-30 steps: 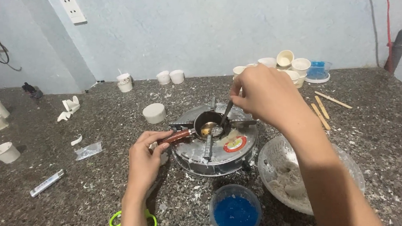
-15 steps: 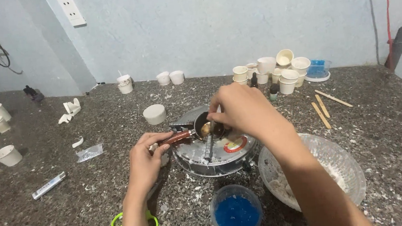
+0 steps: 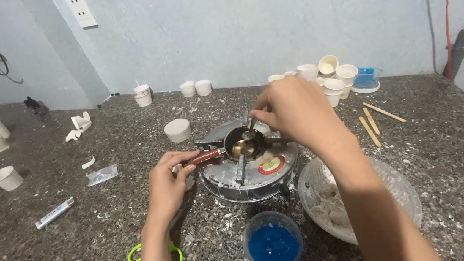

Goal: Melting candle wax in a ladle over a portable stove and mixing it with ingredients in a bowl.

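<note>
Stirring the small pan [image 3: 242,142] on the stove [image 3: 248,165], centre frame.
Left hand [image 3: 168,183] clenched on pan handle [image 3: 205,157]; right hand [image 3: 295,110] pinching spoon [image 3: 249,128]; next: steady, gentle stirring, probably.

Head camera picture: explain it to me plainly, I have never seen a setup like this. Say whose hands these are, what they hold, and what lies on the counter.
The picture comes from a camera worn on a person's head, looking down at their own two bare hands over a speckled stone counter. The left hand grips the reddish handle of a small dark pan that sits on a round metal stove. The right hand holds a thin metal spoon dipped into the pan. Near the person stand a tub of blue liquid and a clear bowl of whitish lumps. Further off lie green-handled scissors, wooden sticks and many small white cups.
</note>
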